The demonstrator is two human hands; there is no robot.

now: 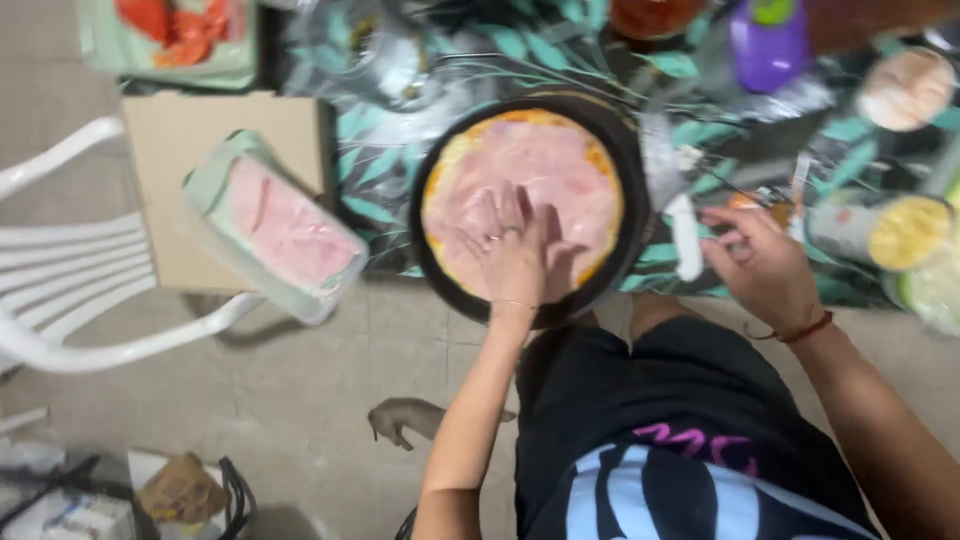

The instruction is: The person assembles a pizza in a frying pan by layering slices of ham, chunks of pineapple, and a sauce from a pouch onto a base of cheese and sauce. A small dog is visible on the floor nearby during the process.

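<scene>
The left hand [512, 250] lies flat, fingers spread, on the pink ham slices [520, 180] that cover the pizza [470, 150] in its dark round pan [430, 270]. Right of the pan, the right hand [760, 262] hovers at the table edge, fingers loosely curled on nothing I can make out. Left of the pan, a ham pack [280, 228] sits on a cardboard box [170, 150]; beyond the pan, a purple bottle [768, 45].

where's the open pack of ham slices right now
In the head view the open pack of ham slices sits left of the round black pan, on a cardboard box by the white plastic chair; the left hand presses ham in the pan.
</scene>
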